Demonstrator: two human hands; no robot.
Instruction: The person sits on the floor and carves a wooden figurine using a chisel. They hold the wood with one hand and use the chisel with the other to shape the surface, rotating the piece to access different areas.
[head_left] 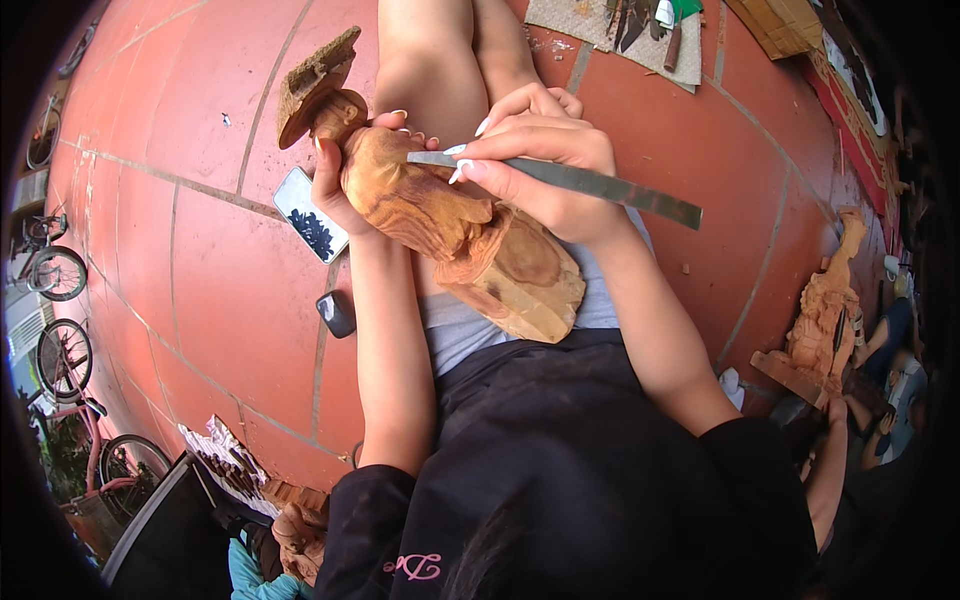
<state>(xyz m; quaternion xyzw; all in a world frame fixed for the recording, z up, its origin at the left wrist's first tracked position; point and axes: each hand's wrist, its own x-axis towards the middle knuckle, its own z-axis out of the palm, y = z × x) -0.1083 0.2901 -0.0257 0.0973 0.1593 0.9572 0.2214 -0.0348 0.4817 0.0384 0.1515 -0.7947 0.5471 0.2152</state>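
Note:
Across my lap lies a carved wooden figure (420, 205), with a wide rough-topped hat (318, 85) at its upper left end and a blocky base (535, 280) resting against my shirt. My left hand (345, 175) is wrapped round the figure just below its head, the thumb on the near side and fingertips showing beyond. In my right hand (555, 160) is a flat metal carving chisel (620, 188), gripped like a pen. Its narrow tip touches the figure's upper body, and the long shank sticks out to the right past my hand.
On the red tiled floor left of my arm lie a phone (310, 215) and a small dark case (336, 313). A mat (685, 70) with several tools is at the top right. Another person holds a carved figure (825, 310) at right. Bicycles (65, 360) stand far left.

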